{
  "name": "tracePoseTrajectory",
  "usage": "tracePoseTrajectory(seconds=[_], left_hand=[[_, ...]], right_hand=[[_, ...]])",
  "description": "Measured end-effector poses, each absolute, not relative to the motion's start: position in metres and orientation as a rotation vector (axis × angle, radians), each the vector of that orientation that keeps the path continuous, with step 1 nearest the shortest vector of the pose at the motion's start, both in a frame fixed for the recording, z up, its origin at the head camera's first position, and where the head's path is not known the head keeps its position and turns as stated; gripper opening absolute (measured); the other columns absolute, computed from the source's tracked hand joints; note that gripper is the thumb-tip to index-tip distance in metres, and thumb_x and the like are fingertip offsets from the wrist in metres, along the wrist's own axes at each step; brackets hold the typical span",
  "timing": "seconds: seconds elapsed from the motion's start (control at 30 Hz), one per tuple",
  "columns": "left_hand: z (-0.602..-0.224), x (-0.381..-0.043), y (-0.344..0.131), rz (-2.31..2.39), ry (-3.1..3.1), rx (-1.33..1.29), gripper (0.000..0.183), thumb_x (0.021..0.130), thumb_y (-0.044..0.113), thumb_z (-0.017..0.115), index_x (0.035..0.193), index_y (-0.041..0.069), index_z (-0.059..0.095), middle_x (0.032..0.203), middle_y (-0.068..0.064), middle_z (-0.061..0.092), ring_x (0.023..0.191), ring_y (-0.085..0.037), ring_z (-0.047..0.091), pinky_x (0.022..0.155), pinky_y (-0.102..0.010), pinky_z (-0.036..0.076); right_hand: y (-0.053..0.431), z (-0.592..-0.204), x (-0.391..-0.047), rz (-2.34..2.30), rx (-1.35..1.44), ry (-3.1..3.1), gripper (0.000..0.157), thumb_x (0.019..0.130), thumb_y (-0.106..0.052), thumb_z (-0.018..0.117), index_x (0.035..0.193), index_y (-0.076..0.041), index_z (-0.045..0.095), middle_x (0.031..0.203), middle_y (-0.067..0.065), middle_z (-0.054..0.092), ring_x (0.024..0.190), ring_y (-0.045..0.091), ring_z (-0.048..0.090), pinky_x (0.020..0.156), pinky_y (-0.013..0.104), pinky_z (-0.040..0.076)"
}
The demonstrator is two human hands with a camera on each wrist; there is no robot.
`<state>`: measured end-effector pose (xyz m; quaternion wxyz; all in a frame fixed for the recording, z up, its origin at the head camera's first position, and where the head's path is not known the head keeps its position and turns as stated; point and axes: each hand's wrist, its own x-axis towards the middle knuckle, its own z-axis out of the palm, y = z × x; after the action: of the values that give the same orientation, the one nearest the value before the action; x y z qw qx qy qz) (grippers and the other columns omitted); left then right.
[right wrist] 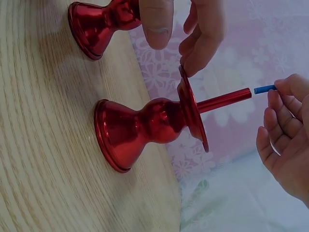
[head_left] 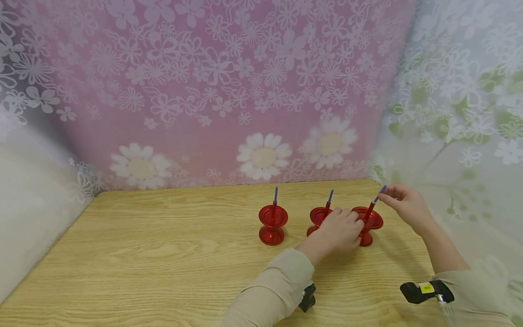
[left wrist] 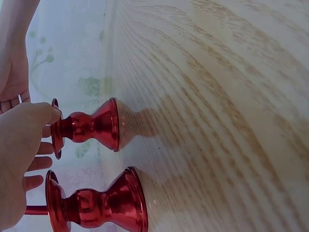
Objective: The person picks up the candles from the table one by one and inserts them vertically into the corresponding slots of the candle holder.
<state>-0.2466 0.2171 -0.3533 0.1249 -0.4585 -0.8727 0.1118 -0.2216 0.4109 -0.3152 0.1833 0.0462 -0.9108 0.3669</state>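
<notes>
Three shiny red candle holders stand on the table, each with a dish and a thin upright tube. My left hand [head_left: 339, 229] pinches the dish rim of the right candle holder [head_left: 374, 222]; in the left wrist view its thumb [left wrist: 46, 113] lies at that rim. My right hand [head_left: 408, 209] pinches a thin blue candle [right wrist: 264, 89] between thumb and finger. In the right wrist view the candle's lower end is just off the tip of the red tube [right wrist: 224, 100], nearly in line with it. The left hand partly hides the middle candle holder [head_left: 318, 214].
The left candle holder [head_left: 272, 218] stands apart with a blue candle [head_left: 275, 194] upright in its tube. Another blue candle [head_left: 330, 196] stands in the middle one. Flowered cloth [head_left: 196, 113] hangs behind the wooden table [head_left: 163, 254] and at its sides.
</notes>
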Motion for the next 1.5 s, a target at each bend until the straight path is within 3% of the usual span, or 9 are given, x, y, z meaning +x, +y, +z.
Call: tracePoseTrajectory(seconds=[0.5,0.67,0.83,0.97,1.17,1.27,1.4,1.5], left_hand=[[-0.352,-0.247,0.216,0.342,-2.538,-1.344,0.028,0.093,0.047,0.044,0.116,0.031,0.052,0.111,0.013,0.047,0.105,-0.007,0.042,0.092,-0.023,0.031],[-0.352,-0.247,0.217,0.344,-2.533,-1.343,0.029,0.094,0.047,0.043,0.117,0.032,0.052,0.113,0.012,0.048,0.107,-0.007,0.042,0.092,-0.024,0.031],[-0.353,-0.247,0.217,0.338,-2.530,-1.339,0.028,0.094,0.047,0.043,0.115,0.032,0.052,0.112,0.012,0.048,0.106,-0.007,0.043,0.091,-0.024,0.032],[-0.353,-0.247,0.217,0.339,-2.532,-1.339,0.028,0.094,0.047,0.043,0.115,0.032,0.052,0.111,0.013,0.047,0.105,-0.007,0.043,0.091,-0.023,0.032],[-0.352,-0.247,0.216,0.341,-2.535,-1.337,0.028,0.093,0.048,0.044,0.115,0.032,0.052,0.111,0.013,0.048,0.106,-0.007,0.043,0.091,-0.023,0.032],[-0.352,-0.247,0.216,0.342,-2.534,-1.335,0.028,0.093,0.048,0.044,0.115,0.032,0.052,0.111,0.013,0.048,0.106,-0.007,0.043,0.091,-0.024,0.032],[-0.352,-0.245,0.214,0.356,-2.529,-1.346,0.030,0.093,0.049,0.044,0.116,0.031,0.052,0.112,0.013,0.048,0.106,-0.007,0.043,0.092,-0.025,0.032],[-0.351,-0.242,0.212,0.366,-2.498,-1.365,0.030,0.094,0.049,0.043,0.114,0.030,0.053,0.110,0.014,0.050,0.103,-0.007,0.044,0.090,-0.024,0.033]], right_hand=[[0.411,-0.316,-0.222,0.971,0.157,-2.602,0.024,0.093,-0.024,0.057,0.097,0.000,0.059,0.083,-0.014,0.060,0.077,0.000,0.051,0.064,0.026,0.042],[0.412,-0.314,-0.220,0.906,0.176,-2.624,0.023,0.093,-0.023,0.057,0.096,-0.001,0.062,0.088,-0.002,0.062,0.075,0.000,0.052,0.061,0.028,0.044],[0.410,-0.308,-0.222,0.798,0.217,-2.673,0.023,0.093,-0.020,0.057,0.099,0.001,0.064,0.095,0.017,0.063,0.078,0.017,0.057,0.059,0.032,0.045],[0.410,-0.306,-0.224,0.781,0.229,-2.713,0.025,0.093,-0.020,0.057,0.100,0.003,0.063,0.099,0.023,0.061,0.082,0.033,0.058,0.060,0.035,0.046],[0.410,-0.305,-0.225,0.811,0.208,-2.743,0.029,0.093,-0.023,0.056,0.102,0.004,0.062,0.102,0.025,0.060,0.086,0.038,0.058,0.062,0.037,0.046],[0.410,-0.305,-0.226,0.810,0.222,-2.739,0.026,0.093,-0.022,0.056,0.099,0.002,0.063,0.097,0.021,0.061,0.085,0.032,0.058,0.063,0.036,0.045],[0.412,-0.311,-0.226,0.821,0.277,-2.716,0.017,0.091,-0.020,0.059,0.092,-0.003,0.063,0.089,0.009,0.063,0.081,0.009,0.055,0.062,0.033,0.043],[0.412,-0.312,-0.223,0.863,0.261,-2.702,0.022,0.092,-0.022,0.059,0.098,-0.001,0.060,0.092,0.008,0.061,0.079,-0.002,0.051,0.063,0.030,0.043]])
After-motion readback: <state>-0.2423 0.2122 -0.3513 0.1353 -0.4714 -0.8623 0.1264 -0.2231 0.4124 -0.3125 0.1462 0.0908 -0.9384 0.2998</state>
